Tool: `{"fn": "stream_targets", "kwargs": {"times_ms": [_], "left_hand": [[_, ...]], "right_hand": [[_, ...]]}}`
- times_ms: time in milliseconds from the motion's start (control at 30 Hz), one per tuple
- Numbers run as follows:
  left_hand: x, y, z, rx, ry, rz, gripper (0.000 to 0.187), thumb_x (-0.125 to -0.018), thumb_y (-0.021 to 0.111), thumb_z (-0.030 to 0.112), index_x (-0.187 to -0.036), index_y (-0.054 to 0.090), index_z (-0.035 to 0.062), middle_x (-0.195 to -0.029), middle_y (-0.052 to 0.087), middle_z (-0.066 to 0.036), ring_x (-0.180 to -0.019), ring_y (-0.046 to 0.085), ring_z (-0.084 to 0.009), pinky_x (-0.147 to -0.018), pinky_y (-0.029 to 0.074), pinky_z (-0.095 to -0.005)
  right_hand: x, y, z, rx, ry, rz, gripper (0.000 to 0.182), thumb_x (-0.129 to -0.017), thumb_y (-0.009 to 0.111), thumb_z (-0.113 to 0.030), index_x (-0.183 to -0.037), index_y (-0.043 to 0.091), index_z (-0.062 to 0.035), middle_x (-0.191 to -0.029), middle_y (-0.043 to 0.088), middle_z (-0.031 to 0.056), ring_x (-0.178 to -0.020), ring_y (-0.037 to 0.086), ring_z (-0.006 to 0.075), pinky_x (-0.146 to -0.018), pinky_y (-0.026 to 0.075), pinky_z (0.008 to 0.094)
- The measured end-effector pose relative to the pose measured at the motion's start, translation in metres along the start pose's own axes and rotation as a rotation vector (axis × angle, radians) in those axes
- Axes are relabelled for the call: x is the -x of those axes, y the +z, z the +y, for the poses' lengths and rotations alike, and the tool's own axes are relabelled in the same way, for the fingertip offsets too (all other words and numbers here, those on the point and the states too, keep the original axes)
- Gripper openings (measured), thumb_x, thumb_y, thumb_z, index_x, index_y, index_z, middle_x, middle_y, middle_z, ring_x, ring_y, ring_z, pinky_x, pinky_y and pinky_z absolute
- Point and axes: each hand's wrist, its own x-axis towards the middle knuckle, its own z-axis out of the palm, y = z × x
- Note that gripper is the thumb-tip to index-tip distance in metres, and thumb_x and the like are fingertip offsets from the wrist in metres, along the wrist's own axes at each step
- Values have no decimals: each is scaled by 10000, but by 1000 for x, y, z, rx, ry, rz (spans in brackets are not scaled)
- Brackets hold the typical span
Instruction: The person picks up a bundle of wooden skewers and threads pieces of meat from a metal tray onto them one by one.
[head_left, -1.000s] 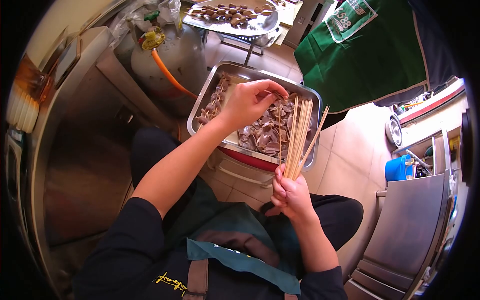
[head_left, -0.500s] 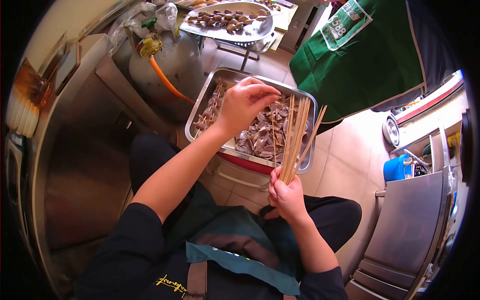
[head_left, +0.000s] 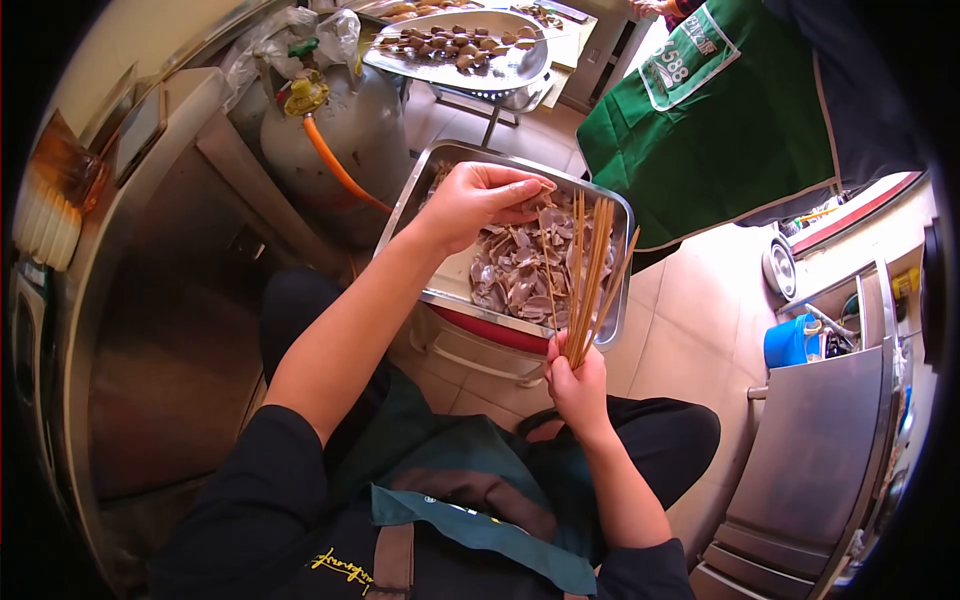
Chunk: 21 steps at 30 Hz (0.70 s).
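My right hand (head_left: 577, 380) is closed around the lower ends of a bundle of bamboo skewers (head_left: 592, 275), which fan out upward. One skewer (head_left: 548, 265) stands apart on the left of the bundle. My left hand (head_left: 480, 205) is pinched at that skewer's upper tip, with a small piece of meat between thumb and fingers, partly hidden. Below both hands is a rectangular steel tray (head_left: 408, 205) holding a heap of greyish-purple meat pieces (head_left: 515, 280), which look like sliced gizzards. Filled skewers at the tray's left side are mostly covered by my left hand.
An oval metal platter (head_left: 400, 68) with dark skewered balls stands behind the tray. A gas cylinder (head_left: 350, 140) with an orange hose (head_left: 338, 170) is on the left. A person in a green apron (head_left: 720, 150) stands at right, near a blue container (head_left: 792, 342).
My left hand has shifted slightly left and down, staying at the single skewer's tip. The skewer bundle has tipped a little in my right hand. The other person's hand now shows at the top.
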Motion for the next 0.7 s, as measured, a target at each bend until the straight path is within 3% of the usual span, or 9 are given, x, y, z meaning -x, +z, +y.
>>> {"fn": "stream_targets", "kwargs": {"times_ms": [67, 300, 367, 400, 467, 533, 700], "left_hand": [[1, -1, 3, 1, -29, -3, 227, -921, 654, 137, -1091, 692, -7, -995, 698, -62, -868, 662, -112, -776, 576, -250], [4, -2, 9, -20, -119, -26, 258, -917, 664, 185, -1098, 695, 5, -997, 698, -60, -865, 664, -109, -791, 563, -252], [3, -1, 8, -21, -108, -20, 262, -919, 660, 180, -1105, 691, -2, -1023, 699, -74, -886, 667, -117, -802, 561, -256], [4, 0, 6, -15, -91, -13, 266, -920, 657, 183, -1107, 690, -3, -1030, 700, -79, -892, 668, -120, -802, 561, -257], [11, 5, 9, -46, -43, 5, 277, -925, 652, 194, -1116, 686, -4, -1024, 705, -86, -886, 669, -115, -800, 559, -252], [4, 4, 1, -128, -36, 32, 281, -925, 655, 209, -1115, 690, 5, -1005, 709, -67, -846, 662, -97, -770, 559, -238], [3, 6, 2, -182, -25, 58, 273, -922, 657, 165, -1129, 677, -12, -1002, 701, -81, -866, 669, -114, -753, 568, -244]], "right_hand": [[-1, -3, 5, 124, -107, 34, 171, -840, 419, 85, -929, 527, -14, -715, 494, -15, -562, 441, 46, -495, 366, 195], [-2, -10, 9, 292, -164, 53, 137, -844, 427, 81, -879, 531, -2, -730, 516, -10, -595, 466, 47, -527, 383, 200], [-1, -9, 5, 310, -184, 106, 129, -822, 503, 16, -902, 602, -8, -663, 570, 104, -591, 583, 193, -578, 473, 316], [-1, -9, 5, 318, -191, 120, 129, -822, 503, 16, -902, 602, -8, -663, 570, 104, -591, 583, 193, -578, 473, 316], [-3, -10, 9, 366, -273, 56, 98, -841, 466, 29, -868, 546, -20, -730, 530, -6, -637, 497, 62, -571, 422, 224], [-3, -6, 14, 350, -236, 76, 97, -831, 468, 17, -854, 547, -34, -725, 526, -9, -652, 507, 69, -578, 433, 241], [0, 0, -4, -124, 48, -88, 126, -828, 439, 19, -882, 536, -39, -716, 509, -8, -595, 500, 72, -525, 402, 230]]}}
